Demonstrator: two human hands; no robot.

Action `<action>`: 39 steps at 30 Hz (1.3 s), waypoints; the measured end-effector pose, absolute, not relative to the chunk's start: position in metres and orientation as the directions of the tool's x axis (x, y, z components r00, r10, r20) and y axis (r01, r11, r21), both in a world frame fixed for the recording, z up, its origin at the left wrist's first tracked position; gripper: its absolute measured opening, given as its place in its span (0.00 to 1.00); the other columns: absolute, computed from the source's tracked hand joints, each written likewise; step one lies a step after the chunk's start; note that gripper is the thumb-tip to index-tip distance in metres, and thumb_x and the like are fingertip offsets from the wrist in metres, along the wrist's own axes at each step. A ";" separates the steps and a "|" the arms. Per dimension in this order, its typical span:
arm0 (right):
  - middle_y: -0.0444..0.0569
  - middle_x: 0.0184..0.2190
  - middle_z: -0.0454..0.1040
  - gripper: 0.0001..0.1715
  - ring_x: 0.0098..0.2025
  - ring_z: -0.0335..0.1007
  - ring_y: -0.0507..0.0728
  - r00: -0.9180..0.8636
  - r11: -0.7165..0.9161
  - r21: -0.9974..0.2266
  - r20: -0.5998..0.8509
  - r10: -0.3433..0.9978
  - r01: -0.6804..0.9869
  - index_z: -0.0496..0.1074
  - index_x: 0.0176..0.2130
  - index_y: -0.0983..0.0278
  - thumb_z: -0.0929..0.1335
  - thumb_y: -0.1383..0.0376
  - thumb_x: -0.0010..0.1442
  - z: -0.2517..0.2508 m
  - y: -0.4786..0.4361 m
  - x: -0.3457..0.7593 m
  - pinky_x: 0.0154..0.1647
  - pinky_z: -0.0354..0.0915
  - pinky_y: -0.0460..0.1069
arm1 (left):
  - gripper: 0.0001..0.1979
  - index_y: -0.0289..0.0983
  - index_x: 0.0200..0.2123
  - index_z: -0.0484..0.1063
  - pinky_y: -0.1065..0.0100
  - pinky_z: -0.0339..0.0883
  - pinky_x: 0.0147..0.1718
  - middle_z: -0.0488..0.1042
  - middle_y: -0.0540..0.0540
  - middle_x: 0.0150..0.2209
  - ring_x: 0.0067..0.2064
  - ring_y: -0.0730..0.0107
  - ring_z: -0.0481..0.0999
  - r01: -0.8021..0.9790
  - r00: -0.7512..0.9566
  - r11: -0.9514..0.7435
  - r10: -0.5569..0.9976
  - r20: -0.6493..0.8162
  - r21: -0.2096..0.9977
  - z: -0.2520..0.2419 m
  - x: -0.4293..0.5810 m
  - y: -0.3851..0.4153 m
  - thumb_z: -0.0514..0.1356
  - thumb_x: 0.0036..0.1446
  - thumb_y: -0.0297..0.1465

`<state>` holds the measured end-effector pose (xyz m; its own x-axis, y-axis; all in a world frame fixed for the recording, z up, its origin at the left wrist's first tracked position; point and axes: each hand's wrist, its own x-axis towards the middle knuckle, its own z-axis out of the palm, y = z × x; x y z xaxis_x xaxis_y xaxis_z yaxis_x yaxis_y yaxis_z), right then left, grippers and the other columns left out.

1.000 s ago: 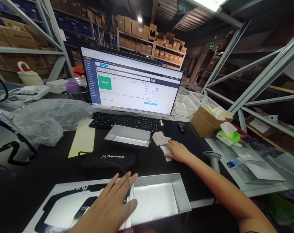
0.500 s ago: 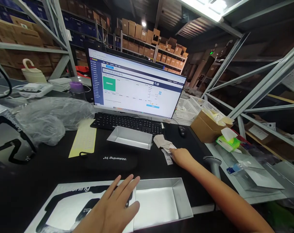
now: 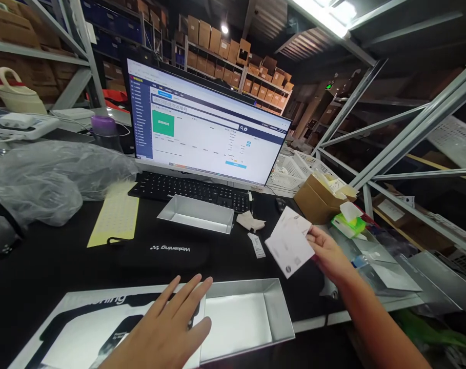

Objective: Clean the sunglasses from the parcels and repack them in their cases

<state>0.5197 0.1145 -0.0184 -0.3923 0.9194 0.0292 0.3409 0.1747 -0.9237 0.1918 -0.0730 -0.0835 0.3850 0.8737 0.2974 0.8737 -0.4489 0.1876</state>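
Observation:
My left hand (image 3: 175, 325) lies with fingers spread on the printed lid (image 3: 82, 328) of a white box at the front. The lid covers the left part of the box; its open right part (image 3: 240, 323) shows a bare interior. My right hand (image 3: 327, 251) pinches white printed cards (image 3: 290, 241) over the right side of the black mat. Left of the cards are a small paper slip (image 3: 256, 246) and crumpled beige paper (image 3: 250, 221). A small open tray (image 3: 198, 214) rests in front of the keyboard.
Behind the tray are a keyboard (image 3: 186, 189) and a monitor (image 3: 205, 128). Plastic wrap (image 3: 56, 174) and a yellow sheet (image 3: 115, 215) lie left. At right are a cardboard box (image 3: 319, 197), a tissue pack (image 3: 348, 223) and a scanner (image 3: 328, 289), partly hidden by my right arm.
My right hand has moved right and up, now holding the white cards raised above the mat. The view has shifted slightly; my left hand still rests on the lid.

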 end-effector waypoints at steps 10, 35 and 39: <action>0.48 0.42 0.81 0.20 0.43 0.78 0.57 -0.831 0.489 -0.691 -0.317 0.457 0.532 0.76 0.51 0.60 0.64 0.73 0.63 -0.007 0.060 0.453 0.43 0.70 0.48 | 0.17 0.42 0.41 0.76 0.36 0.55 0.64 0.64 0.35 0.66 0.67 0.40 0.62 0.850 0.423 -0.473 0.875 0.235 0.231 -0.077 0.192 -0.068 0.71 0.50 0.42; 0.52 0.54 0.72 0.20 0.50 0.73 0.62 -0.450 0.328 -0.518 -0.126 0.884 0.790 0.70 0.55 0.65 0.69 0.58 0.68 -0.043 0.141 0.429 0.49 0.73 0.59 | 0.19 0.42 0.39 0.76 0.44 0.47 0.68 0.62 0.38 0.67 0.69 0.46 0.59 0.892 0.358 -0.428 0.866 0.348 0.149 -0.092 0.198 -0.071 0.72 0.47 0.45; 0.50 0.52 0.73 0.20 0.49 0.73 0.64 -0.471 0.315 -0.580 -0.137 0.871 0.751 0.72 0.53 0.66 0.69 0.57 0.67 -0.046 0.151 0.430 0.48 0.73 0.58 | 0.18 0.43 0.42 0.76 0.43 0.49 0.68 0.63 0.38 0.67 0.69 0.47 0.58 0.884 0.389 -0.447 0.866 0.314 0.139 -0.089 0.196 -0.071 0.71 0.49 0.41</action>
